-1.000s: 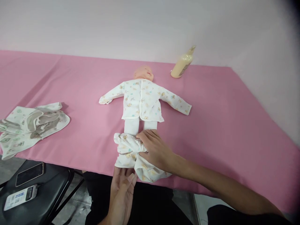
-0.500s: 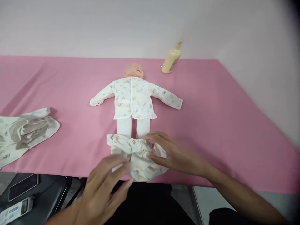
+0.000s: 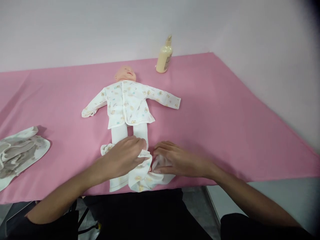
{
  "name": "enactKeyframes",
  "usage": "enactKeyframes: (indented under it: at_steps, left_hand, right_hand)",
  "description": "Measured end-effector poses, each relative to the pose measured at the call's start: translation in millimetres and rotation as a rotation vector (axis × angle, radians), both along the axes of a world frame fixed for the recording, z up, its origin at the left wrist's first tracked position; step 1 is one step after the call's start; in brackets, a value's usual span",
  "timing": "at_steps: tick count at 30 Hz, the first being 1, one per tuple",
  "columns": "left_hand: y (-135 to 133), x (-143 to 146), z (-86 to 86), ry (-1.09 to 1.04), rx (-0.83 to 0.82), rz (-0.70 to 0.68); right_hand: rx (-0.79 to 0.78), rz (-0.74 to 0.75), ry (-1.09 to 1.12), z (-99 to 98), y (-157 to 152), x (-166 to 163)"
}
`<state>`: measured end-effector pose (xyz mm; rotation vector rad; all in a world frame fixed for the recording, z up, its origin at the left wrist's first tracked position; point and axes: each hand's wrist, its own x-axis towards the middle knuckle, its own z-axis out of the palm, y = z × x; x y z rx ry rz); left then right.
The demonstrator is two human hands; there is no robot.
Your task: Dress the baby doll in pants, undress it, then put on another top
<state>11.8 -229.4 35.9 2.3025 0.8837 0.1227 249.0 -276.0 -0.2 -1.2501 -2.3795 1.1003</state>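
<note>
A baby doll (image 3: 125,74) lies face up, dressed in a white printed jacket (image 3: 132,105), with white legs (image 3: 119,133) stretched toward me. Printed baby pants (image 3: 142,176) are bunched around the lower legs at the table's front edge. My left hand (image 3: 126,155) pinches the waistband from above, lifting its cloth near the doll's leg. To its right, my right hand (image 3: 172,158) has its fingers closed on the side of the same pants, around whitish inner cloth. The doll's feet are hidden by the pants and my hands.
A cream pump bottle (image 3: 164,58) stands at the back of the pink-covered table (image 3: 200,116), near the wall. Folded printed cloth (image 3: 22,150) lies at the left. Below the front edge, part of a dark chair (image 3: 17,216) shows at lower left.
My left hand has moved up and forward from the table edge onto the waistband and closed on it. The right hand has closed on the pants' side. The view has shifted right.
</note>
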Motion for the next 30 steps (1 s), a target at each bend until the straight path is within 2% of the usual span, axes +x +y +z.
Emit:
enactKeyframes:
  at_steps: [4,9,11,14,15,17,20,24,26,29,30]
  left_hand:
    - [6.7,-4.3,12.1,-0.033,-0.245,0.175]
    - [21.6,-10.1,20.5,-0.101,-0.498,0.244]
    - [30.6,-14.6,21.5,-0.086,-0.617,0.236]
    - [44.5,-21.8,19.6,-0.068,-0.779,0.219]
    - [48.2,-23.8,18.2,-0.091,-0.813,0.219]
    - [53.1,-26.6,15.2,-0.162,-0.867,0.227]
    - [53.9,-27.3,12.5,-0.236,-0.913,0.27]
    - [49.4,-23.0,11.8,-0.328,-0.955,0.331]
    - [48.1,-19.3,10.6,-0.424,-0.992,0.361]
    - [48.0,-13.9,7.7,-0.537,-1.02,0.439]
    - [48.0,-12.5,7.0,-0.556,-1.022,0.47]
  right_hand:
    - [-0.089,-0.013,-0.027,-3.9,-33.9,5.3]
    - [-0.071,-0.122,-0.032,-9.2,-65.8,-8.2]
    - [-0.239,-0.2,0.064,-7.9,-66.0,-8.9]
    - [-0.674,-0.378,0.348,-7.4,-58.7,-1.6]
    - [-0.777,-0.46,0.438,-8.4,-56.3,1.3]
    - [-0.869,-0.589,0.528,-10.7,-53.7,5.9]
    - [-0.746,-0.626,0.436,-8.2,-56.5,8.0]
    - [-0.338,-0.619,0.231,7.1,-70.7,2.1]
    - [-0.196,-0.549,0.173,13.0,-77.6,-6.7]
    - [-0.182,-0.357,0.196,14.8,-78.4,-24.8]
    - [-0.204,-0.336,0.229,14.1,-75.6,-30.1]
